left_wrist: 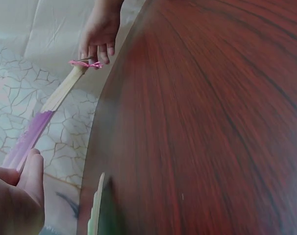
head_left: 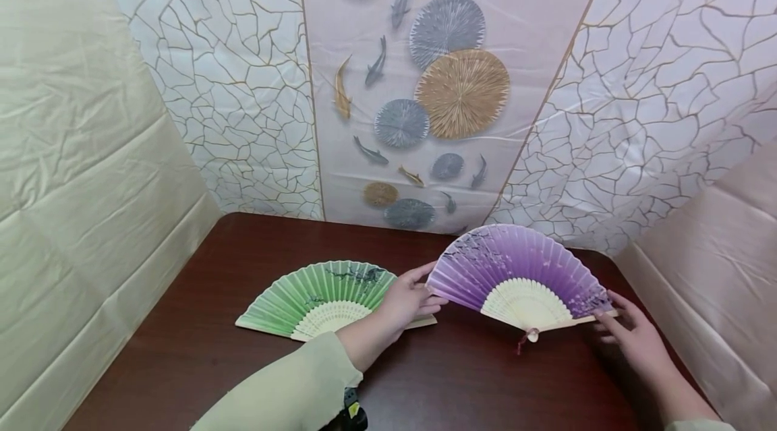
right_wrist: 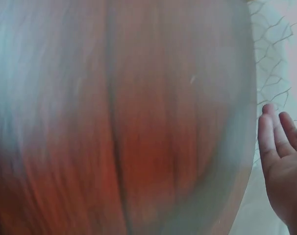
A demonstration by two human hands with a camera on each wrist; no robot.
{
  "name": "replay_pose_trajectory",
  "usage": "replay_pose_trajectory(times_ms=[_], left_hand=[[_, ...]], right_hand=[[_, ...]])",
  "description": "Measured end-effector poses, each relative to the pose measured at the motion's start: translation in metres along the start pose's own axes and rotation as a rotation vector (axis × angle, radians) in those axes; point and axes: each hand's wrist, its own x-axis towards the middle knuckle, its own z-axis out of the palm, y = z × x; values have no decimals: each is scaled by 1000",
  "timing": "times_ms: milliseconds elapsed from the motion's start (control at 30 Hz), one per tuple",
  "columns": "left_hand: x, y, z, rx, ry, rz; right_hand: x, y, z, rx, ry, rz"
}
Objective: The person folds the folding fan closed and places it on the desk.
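Observation:
A purple folding fan (head_left: 516,255) with pale ribs is spread wide at the right of the head view, its pivot towards the person. My left hand (head_left: 405,303) pinches its left edge between thumb and fingers, as the left wrist view also shows. On the opposite side, my right hand (head_left: 640,340) holds the end of the fan's right outer rib with thumb and fingers. A small reddish tassel (head_left: 520,345) hangs from the pivot. Left of it, a spread green folding fan (head_left: 291,299) is on the table, partly hidden behind my left hand and forearm.
The dark red-brown wooden table (head_left: 473,384) ends at a back wall of patterned cloth (head_left: 376,168) with fish and round leaf shapes. Plain pale cloth panels (head_left: 103,215) slope up along both sides. A small black device (head_left: 351,412) sits under the left sleeve.

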Motion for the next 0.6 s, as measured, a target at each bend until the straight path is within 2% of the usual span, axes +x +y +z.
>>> replay_pose_trajectory(times_ms=[133,200,433,600], left_hand=[[-3,3,-11,4,-18,13],[-6,5,-15,3,-28,12],[-17,9,-34,-22,-33,26],[-28,12,-53,61,-38,78]], right_hand=[[-1,-3,2,368,-41,-36],[-2,-6,2,473,-69,-49],[-5,-20,9,744,-192,-64],[-7,-30,20,818,-256,-86]])
